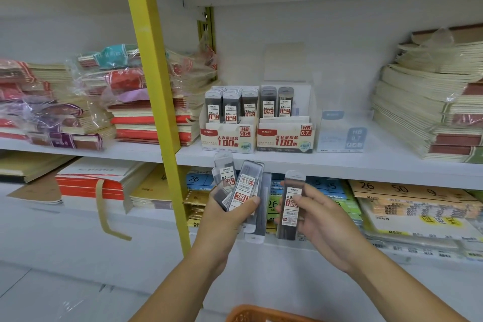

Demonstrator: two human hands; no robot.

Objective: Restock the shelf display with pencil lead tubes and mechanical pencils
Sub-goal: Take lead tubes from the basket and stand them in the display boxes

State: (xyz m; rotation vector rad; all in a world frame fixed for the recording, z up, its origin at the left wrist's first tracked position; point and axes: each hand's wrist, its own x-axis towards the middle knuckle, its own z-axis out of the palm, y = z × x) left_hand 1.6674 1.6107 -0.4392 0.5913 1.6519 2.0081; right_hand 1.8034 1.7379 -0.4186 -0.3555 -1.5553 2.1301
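Observation:
My left hand (226,213) grips a fanned bunch of several pencil lead tubes (241,185), dark with white and red labels, just below the middle shelf's edge. My right hand (312,213) holds a single 0.5 lead tube (292,202) upright beside them. On the shelf above stand two display boxes: the HB 0.5 box (227,136) packed with tubes, and the HB 0.7 box (286,137) holding two visible tubes at its back left. To their right stands a clear, pale HB 0.7 display box (342,136) that looks empty. No mechanical pencils are visible.
A yellow upright post (154,91) divides the shelving left of the boxes. Wrapped notebook stacks lie at the left (125,97) and right (428,107) of the middle shelf (392,162). Paper pads fill the lower shelf (407,206). An orange basket (261,315) sits at the bottom edge.

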